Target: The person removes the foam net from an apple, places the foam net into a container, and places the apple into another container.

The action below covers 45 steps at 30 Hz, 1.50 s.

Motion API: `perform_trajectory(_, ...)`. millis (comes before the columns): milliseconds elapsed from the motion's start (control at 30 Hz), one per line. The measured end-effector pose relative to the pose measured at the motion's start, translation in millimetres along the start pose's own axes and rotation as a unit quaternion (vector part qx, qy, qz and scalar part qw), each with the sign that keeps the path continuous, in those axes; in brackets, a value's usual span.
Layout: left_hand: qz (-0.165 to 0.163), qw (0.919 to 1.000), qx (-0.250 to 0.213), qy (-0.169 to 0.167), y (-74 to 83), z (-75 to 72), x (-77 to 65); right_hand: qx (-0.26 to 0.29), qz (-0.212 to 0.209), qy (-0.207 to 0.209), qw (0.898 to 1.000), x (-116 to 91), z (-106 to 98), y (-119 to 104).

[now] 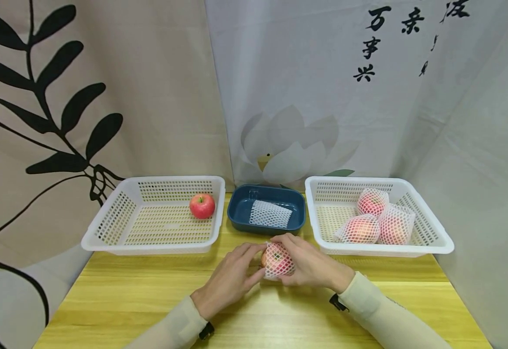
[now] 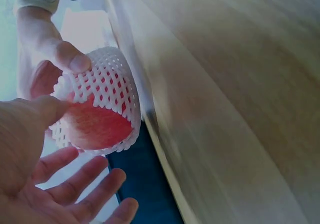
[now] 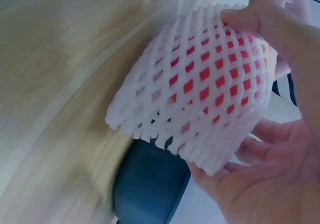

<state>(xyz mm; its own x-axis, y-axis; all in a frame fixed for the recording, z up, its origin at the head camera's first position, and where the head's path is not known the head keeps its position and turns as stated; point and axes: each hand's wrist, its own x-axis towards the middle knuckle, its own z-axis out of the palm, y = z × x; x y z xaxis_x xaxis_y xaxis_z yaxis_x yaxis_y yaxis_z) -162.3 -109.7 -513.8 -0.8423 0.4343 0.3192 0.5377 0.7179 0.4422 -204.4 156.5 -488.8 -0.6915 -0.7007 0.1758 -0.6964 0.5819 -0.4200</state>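
An apple partly covered by a white foam net is held between both hands above the wooden table. In the left wrist view its bare red skin shows at the net's opening. My left hand holds the apple's left side, thumb at the net's edge, other fingers spread loosely. From the right, my right hand grips the netted side, thumb on one side and fingers on the other. In the right wrist view, the net's loose end extends past the apple.
A white basket at left holds one bare red apple. Behind the hands, a dark blue tray contains a flat foam net. The white basket at right holds several netted apples. Cloth hangs behind the table.
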Motion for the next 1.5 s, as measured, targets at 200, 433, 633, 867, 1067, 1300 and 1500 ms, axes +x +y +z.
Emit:
perform_trajectory(200,0.007,0.9997,-0.017,0.014,3.0,-0.1,0.5,0.009,0.005,-0.004,1.0,1,0,-3)
perform_trajectory(433,0.044,0.9977,-0.008,0.05,3.3,1.5,1.5,0.009,0.013,-0.004,1.0,1,0,-6)
perform_trajectory(633,0.067,0.9956,-0.015,0.063,3.3,3.0,3.5,0.013,0.006,0.003,1.0,0,-1,-7)
perform_trajectory(867,0.062,0.9952,-0.039,0.066,2.3,5.9,2.8,0.019,-0.001,0.009,1.0,0,-1,-7)
perform_trajectory(1067,0.055,0.9946,-0.054,0.069,1.5,5.3,1.8,0.016,-0.008,0.016,1.0,0,-1,-8)
perform_trajectory(1300,0.085,0.994,-0.023,0.066,3.7,1.0,3.9,0.019,-0.004,0.015,1.0,-1,-2,-11)
perform_trajectory(1500,0.094,0.9954,-0.009,0.016,6.0,-0.4,4.6,0.016,-0.004,0.011,1.0,-1,-1,-12)
